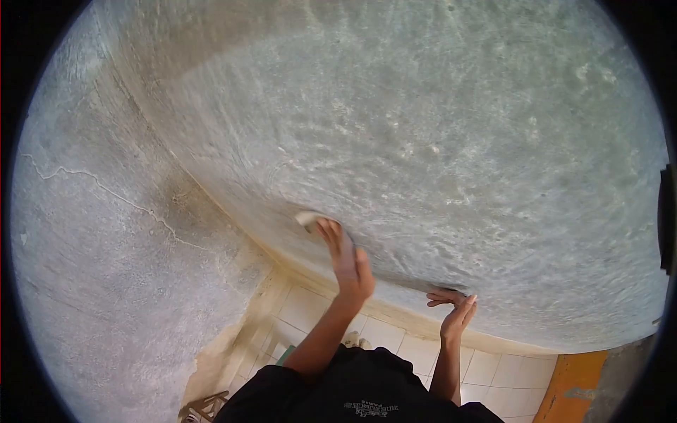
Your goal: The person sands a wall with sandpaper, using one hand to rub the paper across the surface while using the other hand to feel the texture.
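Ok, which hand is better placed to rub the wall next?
Likely the left hand: it holds a pale pad at the wall, whereas the right hand shows no such pad.

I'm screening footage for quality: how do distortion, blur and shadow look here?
Head view: strong wide-angle distortion, with black curved edges and the wall bowing; head view: the left hand looks slightly smeared, probably by motion; head view: a dark shadow lies on the wall by the right hand's fingertips; head view: lighting otherwise soft, without strong glare.
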